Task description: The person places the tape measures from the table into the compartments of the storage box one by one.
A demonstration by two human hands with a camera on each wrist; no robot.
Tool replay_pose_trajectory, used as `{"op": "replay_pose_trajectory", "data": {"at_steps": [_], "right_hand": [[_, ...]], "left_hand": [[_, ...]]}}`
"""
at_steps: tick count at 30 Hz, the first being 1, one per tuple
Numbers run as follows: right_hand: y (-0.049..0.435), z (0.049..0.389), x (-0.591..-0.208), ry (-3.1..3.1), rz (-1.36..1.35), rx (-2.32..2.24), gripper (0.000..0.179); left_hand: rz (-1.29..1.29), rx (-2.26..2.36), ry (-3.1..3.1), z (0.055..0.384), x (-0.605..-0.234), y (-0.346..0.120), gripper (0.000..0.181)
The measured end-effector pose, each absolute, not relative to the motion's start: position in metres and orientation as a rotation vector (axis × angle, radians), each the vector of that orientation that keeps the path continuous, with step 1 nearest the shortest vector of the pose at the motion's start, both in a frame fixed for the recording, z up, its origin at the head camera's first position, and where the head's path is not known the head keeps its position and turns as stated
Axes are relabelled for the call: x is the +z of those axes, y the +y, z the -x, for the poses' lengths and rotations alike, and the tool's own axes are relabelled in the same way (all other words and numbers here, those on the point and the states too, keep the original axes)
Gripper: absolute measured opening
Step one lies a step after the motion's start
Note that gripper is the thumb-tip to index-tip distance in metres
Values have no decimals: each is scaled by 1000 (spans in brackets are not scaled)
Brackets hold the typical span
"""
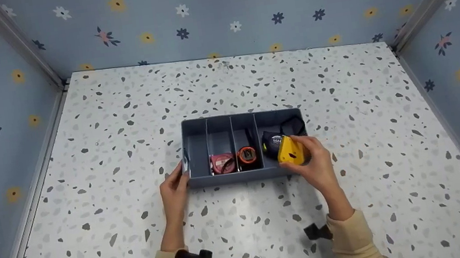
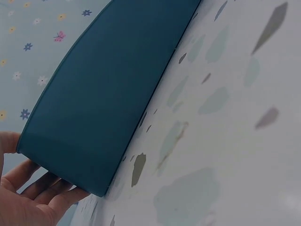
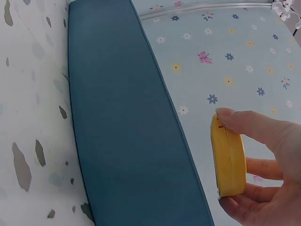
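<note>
A grey-blue divided box (image 1: 245, 176) sits on the speckled table. My left hand (image 1: 174, 191) grips its left end near the front corner; in the left wrist view the thumb is at the rim and the fingers lie against the end wall. My right hand (image 1: 318, 161) pinches a small yellow case (image 1: 290, 151) with a dark spot, above the box's right compartment. In the right wrist view the yellow case (image 3: 229, 160) is between thumb and fingers, above the rim. Behind it lies a dark tape measure (image 1: 272, 140), partly hidden, with a black strap (image 1: 294, 124).
A pink round-faced item (image 1: 223, 164) lies in the second compartment from the left. An orange-and-black stopwatch (image 1: 247, 155) is in the third. Flower-patterned panels (image 1: 213, 10) enclose the table (image 1: 224, 85) at the back and both sides.
</note>
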State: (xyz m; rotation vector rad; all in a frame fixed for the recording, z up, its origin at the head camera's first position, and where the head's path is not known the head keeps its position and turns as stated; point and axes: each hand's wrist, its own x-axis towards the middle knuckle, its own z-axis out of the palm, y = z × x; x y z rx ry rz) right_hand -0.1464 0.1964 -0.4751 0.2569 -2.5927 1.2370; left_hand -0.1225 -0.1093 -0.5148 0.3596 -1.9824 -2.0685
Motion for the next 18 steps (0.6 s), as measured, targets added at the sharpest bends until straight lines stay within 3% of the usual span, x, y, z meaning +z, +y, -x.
{"op": "replay_pose_trajectory", "data": {"at_steps": [18], "right_hand": [[165,153,-479,-2598,-406,1286,62]], "left_hand": [[-382,-2083,-1985,124,-521,-111,34]]}}
